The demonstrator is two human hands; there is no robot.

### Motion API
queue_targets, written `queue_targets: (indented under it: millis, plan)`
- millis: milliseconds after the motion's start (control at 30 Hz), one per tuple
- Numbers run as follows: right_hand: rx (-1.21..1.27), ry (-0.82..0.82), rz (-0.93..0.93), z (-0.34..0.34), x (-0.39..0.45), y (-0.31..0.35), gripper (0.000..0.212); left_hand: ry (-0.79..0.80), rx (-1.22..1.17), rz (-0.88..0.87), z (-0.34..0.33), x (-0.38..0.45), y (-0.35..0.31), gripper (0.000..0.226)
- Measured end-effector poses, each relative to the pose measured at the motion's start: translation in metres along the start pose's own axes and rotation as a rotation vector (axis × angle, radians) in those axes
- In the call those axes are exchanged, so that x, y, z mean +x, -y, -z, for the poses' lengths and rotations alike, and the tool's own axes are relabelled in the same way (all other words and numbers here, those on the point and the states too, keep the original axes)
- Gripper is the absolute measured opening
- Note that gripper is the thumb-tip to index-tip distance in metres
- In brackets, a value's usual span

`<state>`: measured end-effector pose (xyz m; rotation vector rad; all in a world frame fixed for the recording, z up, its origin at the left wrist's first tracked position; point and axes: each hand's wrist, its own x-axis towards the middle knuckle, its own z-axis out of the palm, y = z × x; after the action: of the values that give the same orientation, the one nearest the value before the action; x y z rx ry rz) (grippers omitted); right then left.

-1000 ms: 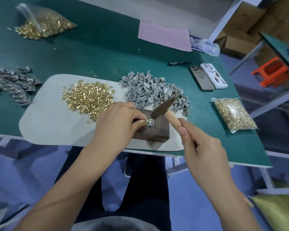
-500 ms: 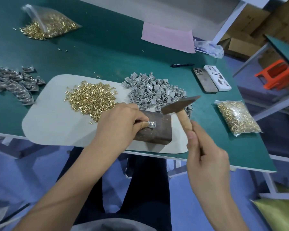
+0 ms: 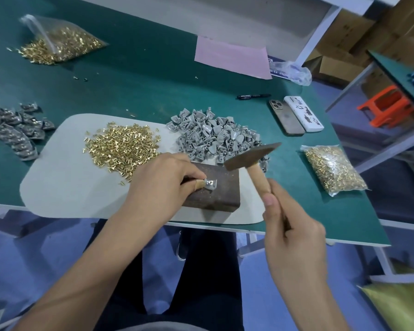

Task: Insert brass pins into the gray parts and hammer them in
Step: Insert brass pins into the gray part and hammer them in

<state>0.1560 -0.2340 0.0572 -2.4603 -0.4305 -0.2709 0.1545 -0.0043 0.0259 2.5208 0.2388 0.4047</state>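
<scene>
My left hand (image 3: 163, 180) pinches one gray part (image 3: 210, 183) flat on a dark metal block (image 3: 215, 197) at the front of a pale mat (image 3: 65, 187). My right hand (image 3: 294, 225) grips the wooden handle of a small hammer (image 3: 251, 156), whose head hangs raised a little above and right of the part. A loose heap of brass pins (image 3: 122, 149) lies on the mat to the left. Behind the block sits a heap of gray parts (image 3: 213, 137).
A pile of finished parts (image 3: 12, 130) lies at the left edge. Bags of brass pins stand at the back left (image 3: 60, 41) and right (image 3: 332, 168). Two phones (image 3: 296, 118), a pen (image 3: 252, 96) and a pink sheet (image 3: 232, 57) lie behind. The table's front edge is close.
The hammer head has lifted off the gray part and swung up and to the right. My left hand keeps the part pinned on the block.
</scene>
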Motion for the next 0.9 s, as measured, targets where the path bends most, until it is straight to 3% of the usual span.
queue_targets:
  millis: [167,300,433,600,767,900]
  plan:
    - [-0.184,0.144,0.019,0.002,0.004,-0.002,0.034,-0.001,-0.006,0.000,0.000,0.001,0.000,0.008]
    - [0.032,-0.012,-0.015,-0.002,0.002,-0.002,0.033,-0.005,-0.017,0.002,-0.001,0.000,0.001,0.007]
    - [-0.156,0.176,0.024,-0.001,0.001,0.004,0.040,-0.007,-0.008,-0.005,0.000,0.001,0.000,0.008]
    - [0.079,-0.077,0.010,0.003,-0.003,0.005,0.034,-0.003,0.011,-0.011,0.000,0.001,-0.001,0.007]
    - [-0.104,0.105,-0.013,-0.009,-0.006,0.004,0.040,0.017,0.007,-0.010,0.000,0.002,0.000,0.009]
    - [-0.016,-0.093,-0.090,-0.004,-0.007,-0.004,0.038,0.005,-0.012,-0.004,0.000,0.001,-0.001,0.008]
